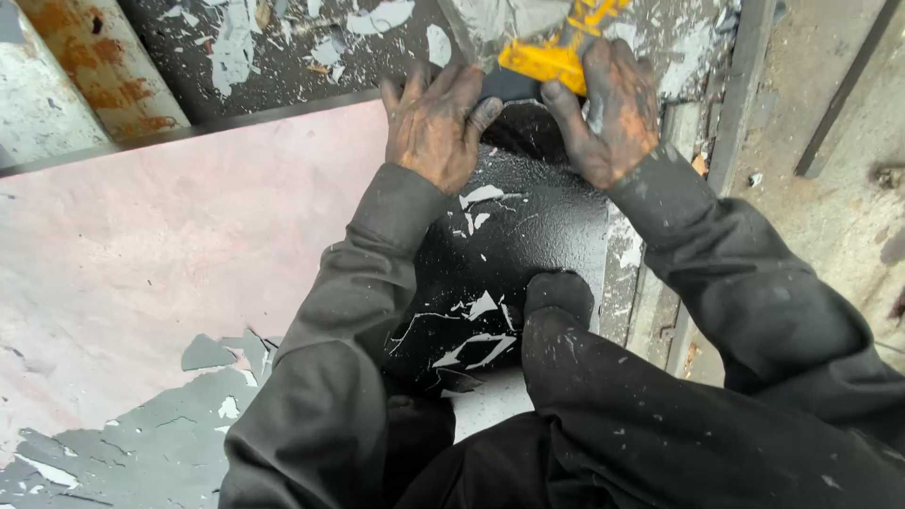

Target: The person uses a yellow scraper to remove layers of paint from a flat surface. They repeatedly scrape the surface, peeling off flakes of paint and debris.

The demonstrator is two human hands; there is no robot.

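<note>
We see both hands at the far middle of the view, arms in dark grey sleeves reaching away from us. The left hand (436,123) lies flat, palm down, fingers spread and uncurled, pressing on the black painted panel (514,240); it grips nothing. The right hand (608,108) is closed around the yellow scraper (547,57), thumb on the near side, fingers wrapped over the handle. Both hands are smeared with dark grime and rust.

The scraper sits at the far edge of the black panel, just right of the left hand's fingertips, its yellow body angled up and to the right. A grey sheet of lifted paint (490,24) hangs over its far end; we cannot tell where the blade ends.

The black panel is glossy and speckled, with pale scratches and chips showing through. A dark shoe toe (558,294) rests on it near us.

To the left, a pinkish bare surface (170,245) runs wide, with a patch of grey paint (141,443) left at the near corner. A dark bar (189,132) bounds it on the far side. Beyond that lie loose paint flakes (236,47) and a rusty post (94,66). On the right, a metal rail (745,66) and concrete floor (839,188) edge the panel closely.
</note>
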